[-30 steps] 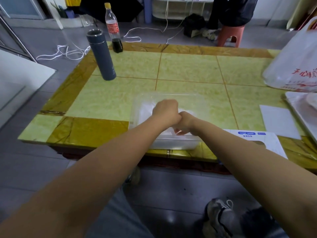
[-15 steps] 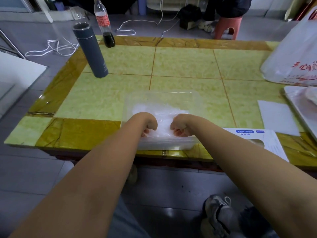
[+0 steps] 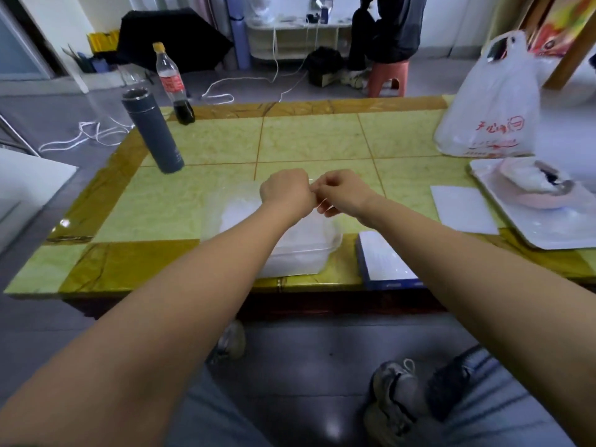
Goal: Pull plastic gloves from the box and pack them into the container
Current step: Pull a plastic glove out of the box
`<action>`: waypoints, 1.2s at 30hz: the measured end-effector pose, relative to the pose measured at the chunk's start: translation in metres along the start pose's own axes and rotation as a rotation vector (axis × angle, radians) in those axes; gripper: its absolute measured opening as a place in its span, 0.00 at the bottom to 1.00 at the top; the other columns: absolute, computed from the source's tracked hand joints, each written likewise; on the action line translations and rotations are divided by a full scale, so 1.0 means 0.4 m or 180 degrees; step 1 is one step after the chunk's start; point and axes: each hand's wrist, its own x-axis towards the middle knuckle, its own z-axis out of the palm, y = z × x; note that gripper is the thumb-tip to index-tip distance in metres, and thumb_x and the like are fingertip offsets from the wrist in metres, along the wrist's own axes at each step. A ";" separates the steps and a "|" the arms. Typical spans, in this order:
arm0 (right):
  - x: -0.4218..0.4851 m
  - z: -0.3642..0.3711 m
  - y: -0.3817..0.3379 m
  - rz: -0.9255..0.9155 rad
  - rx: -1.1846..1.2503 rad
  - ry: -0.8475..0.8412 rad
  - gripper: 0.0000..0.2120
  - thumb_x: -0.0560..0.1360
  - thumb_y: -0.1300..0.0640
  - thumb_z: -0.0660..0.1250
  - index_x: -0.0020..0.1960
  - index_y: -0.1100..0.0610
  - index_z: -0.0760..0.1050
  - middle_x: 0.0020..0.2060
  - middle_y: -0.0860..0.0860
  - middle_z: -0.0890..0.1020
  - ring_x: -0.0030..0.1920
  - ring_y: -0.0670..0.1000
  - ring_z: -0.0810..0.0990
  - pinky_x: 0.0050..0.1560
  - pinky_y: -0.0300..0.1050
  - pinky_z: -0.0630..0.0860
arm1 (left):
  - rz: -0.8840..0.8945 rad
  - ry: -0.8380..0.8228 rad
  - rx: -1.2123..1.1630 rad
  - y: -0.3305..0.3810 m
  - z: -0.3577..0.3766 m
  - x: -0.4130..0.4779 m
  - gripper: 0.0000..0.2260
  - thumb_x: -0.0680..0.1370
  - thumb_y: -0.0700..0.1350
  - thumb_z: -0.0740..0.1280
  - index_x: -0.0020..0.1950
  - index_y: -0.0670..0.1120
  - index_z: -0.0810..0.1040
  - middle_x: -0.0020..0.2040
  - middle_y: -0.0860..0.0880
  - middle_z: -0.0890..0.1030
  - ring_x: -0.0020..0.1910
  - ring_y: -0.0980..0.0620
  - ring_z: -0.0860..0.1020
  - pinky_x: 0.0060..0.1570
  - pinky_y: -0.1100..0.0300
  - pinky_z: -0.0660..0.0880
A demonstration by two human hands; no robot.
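Both hands hang above the clear container (image 3: 322,250), knuckles nearly touching. The left hand (image 3: 285,190) and the right hand (image 3: 342,193) have their fingers curled tight, and they seem to pinch a thin clear glove (image 3: 317,204) between them, though the film is barely visible. The container sits at the near edge of the table (image 3: 306,140) with a white pile of gloves (image 3: 238,211) inside. The box (image 3: 383,266) lies just right of it, partly under the right forearm.

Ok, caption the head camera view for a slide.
Left hand and right hand meet above a clear container of plastic gloves.
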 end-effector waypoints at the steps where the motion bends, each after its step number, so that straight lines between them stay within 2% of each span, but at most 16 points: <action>1: -0.023 -0.039 0.019 0.0017 -0.0026 0.0225 0.07 0.77 0.65 0.61 0.44 0.61 0.78 0.34 0.56 0.79 0.31 0.50 0.76 0.30 0.38 0.74 | 0.0073 -0.0034 -0.0232 0.043 0.008 -0.008 0.06 0.79 0.48 0.61 0.45 0.46 0.72 0.42 0.48 0.74 0.43 0.45 0.72 0.37 0.57 0.65; 4: -0.082 -0.145 0.111 0.0305 -0.0071 0.0731 0.08 0.77 0.65 0.61 0.43 0.61 0.78 0.32 0.55 0.79 0.30 0.50 0.75 0.31 0.40 0.72 | 0.0382 -0.0209 -0.0565 0.160 0.054 -0.037 0.05 0.78 0.46 0.62 0.46 0.45 0.72 0.43 0.47 0.75 0.43 0.46 0.73 0.37 0.57 0.66; 8: -0.138 -0.230 0.247 0.0830 -0.0467 0.0835 0.07 0.77 0.63 0.63 0.41 0.62 0.78 0.34 0.57 0.79 0.34 0.54 0.75 0.34 0.43 0.73 | 0.0731 -0.0616 -0.0761 0.267 0.138 -0.067 0.05 0.77 0.45 0.62 0.43 0.44 0.73 0.46 0.44 0.80 0.42 0.45 0.75 0.35 0.58 0.65; 11: -0.158 -0.251 0.323 0.0992 -0.0792 0.0696 0.08 0.76 0.62 0.63 0.39 0.59 0.75 0.33 0.58 0.75 0.34 0.54 0.73 0.33 0.43 0.73 | 0.0738 -0.0932 -0.0759 0.311 0.196 -0.087 0.07 0.75 0.44 0.62 0.43 0.42 0.77 0.48 0.39 0.82 0.41 0.41 0.77 0.36 0.58 0.69; 15: -0.163 -0.238 0.352 0.1150 -0.0933 0.0231 0.06 0.77 0.61 0.62 0.42 0.57 0.74 0.31 0.55 0.73 0.35 0.55 0.73 0.37 0.46 0.73 | 0.0532 -0.1283 -0.0692 0.314 0.249 -0.086 0.13 0.76 0.45 0.63 0.55 0.38 0.79 0.53 0.39 0.82 0.51 0.41 0.80 0.48 0.55 0.75; 18: -0.149 -0.214 0.354 0.1356 -0.1224 -0.0089 0.08 0.80 0.56 0.60 0.47 0.60 0.73 0.34 0.58 0.76 0.35 0.57 0.76 0.40 0.46 0.74 | 0.0425 -0.1404 -0.0750 0.308 0.274 -0.076 0.13 0.74 0.43 0.66 0.56 0.37 0.79 0.55 0.40 0.82 0.54 0.42 0.80 0.50 0.55 0.76; 20: -0.139 -0.198 0.349 0.1440 -0.1448 -0.0124 0.11 0.80 0.54 0.58 0.51 0.63 0.72 0.36 0.60 0.77 0.35 0.58 0.75 0.41 0.46 0.73 | 0.0390 -0.1479 -0.0858 0.304 0.281 -0.075 0.15 0.73 0.43 0.69 0.56 0.37 0.79 0.55 0.39 0.82 0.55 0.42 0.80 0.47 0.55 0.75; 22: -0.129 -0.186 0.340 0.1475 -0.1840 -0.0165 0.10 0.79 0.56 0.59 0.49 0.63 0.71 0.33 0.59 0.76 0.32 0.56 0.75 0.36 0.44 0.71 | 0.0357 -0.1492 -0.0937 0.298 0.285 -0.071 0.16 0.73 0.44 0.71 0.58 0.36 0.79 0.56 0.39 0.81 0.55 0.42 0.80 0.45 0.56 0.74; 24: -0.125 -0.184 0.331 0.1511 -0.2017 -0.0174 0.07 0.78 0.60 0.60 0.46 0.64 0.71 0.31 0.58 0.75 0.29 0.54 0.74 0.34 0.42 0.71 | 0.0341 -0.1486 -0.0956 0.293 0.289 -0.065 0.17 0.73 0.45 0.72 0.59 0.38 0.78 0.57 0.41 0.81 0.56 0.43 0.79 0.52 0.55 0.75; 26: -0.125 -0.195 0.335 0.1525 -0.1856 -0.0028 0.09 0.78 0.60 0.60 0.41 0.63 0.71 0.27 0.58 0.77 0.28 0.55 0.74 0.33 0.42 0.72 | 0.0343 -0.1501 -0.0936 0.291 0.294 -0.059 0.18 0.74 0.46 0.72 0.60 0.40 0.77 0.58 0.43 0.80 0.57 0.44 0.78 0.55 0.54 0.74; 28: -0.126 -0.211 0.342 0.1463 -0.1937 0.0382 0.13 0.76 0.60 0.63 0.33 0.59 0.68 0.21 0.54 0.73 0.29 0.56 0.73 0.29 0.42 0.68 | 0.0357 -0.1508 -0.0919 0.290 0.295 -0.057 0.18 0.74 0.46 0.72 0.61 0.40 0.76 0.58 0.43 0.80 0.57 0.45 0.78 0.55 0.55 0.74; 30: -0.127 -0.229 0.357 0.1341 -0.1849 0.0917 0.13 0.73 0.61 0.65 0.31 0.58 0.68 0.24 0.53 0.72 0.33 0.56 0.73 0.32 0.42 0.69 | 0.0368 -0.1508 -0.0917 0.289 0.295 -0.056 0.18 0.74 0.46 0.72 0.61 0.40 0.76 0.58 0.43 0.80 0.57 0.45 0.78 0.55 0.55 0.74; 33: -0.137 -0.250 0.361 0.0939 -0.0715 0.1231 0.04 0.70 0.63 0.72 0.37 0.60 0.83 0.35 0.53 0.83 0.39 0.51 0.81 0.43 0.43 0.77 | 0.0348 -0.1525 -0.0920 0.289 0.294 -0.059 0.17 0.74 0.45 0.72 0.60 0.40 0.76 0.58 0.43 0.80 0.57 0.45 0.78 0.53 0.56 0.74; 35: -0.154 -0.254 0.347 0.0533 0.0101 0.1309 0.03 0.70 0.64 0.73 0.41 0.57 0.84 0.40 0.51 0.85 0.45 0.47 0.82 0.50 0.40 0.77 | 0.0341 -0.1521 -0.0926 0.290 0.293 -0.060 0.17 0.74 0.45 0.71 0.60 0.40 0.76 0.57 0.43 0.80 0.56 0.45 0.78 0.52 0.56 0.74; 36: -0.161 -0.254 0.340 0.0372 0.0328 0.1364 0.04 0.70 0.65 0.73 0.43 0.56 0.83 0.39 0.49 0.84 0.44 0.46 0.82 0.49 0.38 0.76 | 0.0341 -0.1520 -0.0913 0.290 0.292 -0.062 0.16 0.75 0.45 0.71 0.60 0.40 0.76 0.57 0.43 0.80 0.56 0.45 0.78 0.52 0.57 0.74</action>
